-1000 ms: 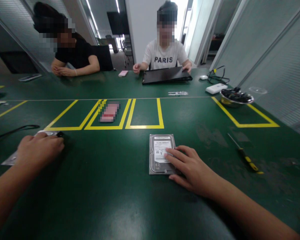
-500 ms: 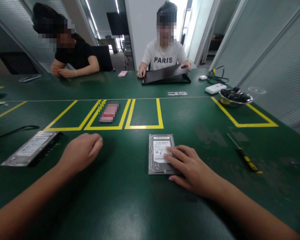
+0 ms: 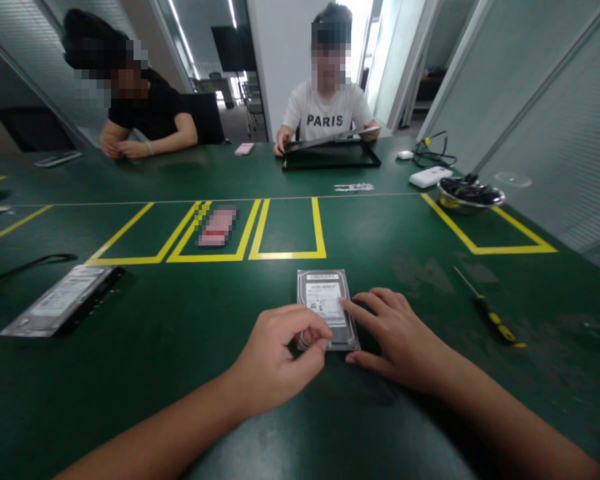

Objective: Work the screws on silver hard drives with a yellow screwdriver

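A silver hard drive point(image 3: 325, 300) with a white label lies flat on the green table point(image 3: 180, 373), just in front of me. My left hand point(image 3: 275, 363) pinches its near left corner between thumb and fingers. My right hand point(image 3: 397, 340) rests on the drive's right side, fingers spread, forefinger on the label. A second hard drive point(image 3: 60, 300) lies on a dark part at the left, away from both hands.
A yellow-handled screwdriver point(image 3: 490, 313) lies to the right. Yellow tape boxes point(image 3: 285, 253) mark the table; one holds a pink card point(image 3: 217, 227). A metal bowl point(image 3: 473, 195), a white box point(image 3: 430, 176) and cables sit far right. Two people sit across; one handles a black laptop point(image 3: 330, 155).
My left hand left the second drive at the left, swept right across the table and closed on the near corner of the centre drive. The person opposite lowered the laptop lid.
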{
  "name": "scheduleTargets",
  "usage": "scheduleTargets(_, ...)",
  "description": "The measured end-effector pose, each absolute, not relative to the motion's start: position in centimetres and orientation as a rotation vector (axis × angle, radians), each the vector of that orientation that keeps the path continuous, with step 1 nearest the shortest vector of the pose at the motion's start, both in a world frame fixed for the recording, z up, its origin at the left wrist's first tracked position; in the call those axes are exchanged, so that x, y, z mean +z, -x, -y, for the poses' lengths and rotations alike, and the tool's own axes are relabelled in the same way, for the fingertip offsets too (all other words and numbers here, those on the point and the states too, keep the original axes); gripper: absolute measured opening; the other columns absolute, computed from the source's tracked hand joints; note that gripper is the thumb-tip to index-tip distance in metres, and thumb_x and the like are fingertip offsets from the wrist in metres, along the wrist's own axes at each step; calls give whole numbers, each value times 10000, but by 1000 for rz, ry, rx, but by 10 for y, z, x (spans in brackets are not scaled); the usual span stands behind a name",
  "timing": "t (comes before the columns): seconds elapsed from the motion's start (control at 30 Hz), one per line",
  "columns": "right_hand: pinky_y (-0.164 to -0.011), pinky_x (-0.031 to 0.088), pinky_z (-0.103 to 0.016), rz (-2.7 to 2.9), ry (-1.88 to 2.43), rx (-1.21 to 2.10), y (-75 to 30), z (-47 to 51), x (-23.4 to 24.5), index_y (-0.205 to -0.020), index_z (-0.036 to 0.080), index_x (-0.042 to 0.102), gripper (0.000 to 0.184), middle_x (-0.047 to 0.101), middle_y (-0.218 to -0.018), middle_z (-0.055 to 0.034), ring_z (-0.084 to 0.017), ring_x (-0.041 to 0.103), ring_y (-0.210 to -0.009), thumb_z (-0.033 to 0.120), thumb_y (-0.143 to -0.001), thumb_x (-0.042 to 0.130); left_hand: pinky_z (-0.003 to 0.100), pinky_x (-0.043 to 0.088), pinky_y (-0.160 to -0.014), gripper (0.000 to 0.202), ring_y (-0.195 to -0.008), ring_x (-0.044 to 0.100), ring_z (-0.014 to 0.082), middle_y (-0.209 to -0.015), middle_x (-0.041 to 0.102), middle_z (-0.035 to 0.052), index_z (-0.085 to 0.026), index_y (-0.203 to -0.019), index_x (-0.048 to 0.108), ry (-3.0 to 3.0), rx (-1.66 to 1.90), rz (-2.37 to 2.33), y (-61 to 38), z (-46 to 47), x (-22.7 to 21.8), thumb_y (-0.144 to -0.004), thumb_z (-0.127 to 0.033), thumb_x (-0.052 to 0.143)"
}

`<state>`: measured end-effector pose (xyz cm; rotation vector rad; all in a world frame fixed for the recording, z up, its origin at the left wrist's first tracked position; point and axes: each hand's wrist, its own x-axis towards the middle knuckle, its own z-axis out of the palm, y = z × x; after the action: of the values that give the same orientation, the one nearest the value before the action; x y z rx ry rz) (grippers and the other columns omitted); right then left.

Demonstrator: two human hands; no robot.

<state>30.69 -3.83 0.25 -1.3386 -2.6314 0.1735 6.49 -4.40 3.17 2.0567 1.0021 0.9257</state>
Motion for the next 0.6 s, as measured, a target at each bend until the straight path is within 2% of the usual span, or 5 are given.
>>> scheduleTargets(0.1, -993, 408, -550, 2624, 1296, 223, -305, 37, 3, -1438, 166, 471, 721, 597, -1286, -156, -346, 461, -1168, 495, -827, 668, 214, 435, -619, 131, -647, 574, 92, -713, 632, -20, -168, -822, 694, -2042, 945, -977, -70, 44, 27, -778, -79, 609)
scheduleTargets(0.37, -992, 398, -551, 2602, 1257, 237, -306, 35, 0, -1417, 156, 482, 717, 597, -1281, -155, -353, 451, -1178, 495, -816, 678, 222, 424, -596, 126, -601, 572, 95, -671, 642, -26, -173, -795, 695, -2063, 975, -999, -68, 43, 23, -772, -86, 608)
scheduleTargets(0.6, -988, 403, -560, 2580, 1214, 230, -306, 35, -2, -1416, 163, 488, 704, 598, -1279, -165, -356, 459, -1175, 508, -828, 662, 230, 426, -609, 83, -626, 577, 102, -701, 646, -15, -173, -825, 676, -2085, 998, -964, -65, 42, 23, -815, -120, 613)
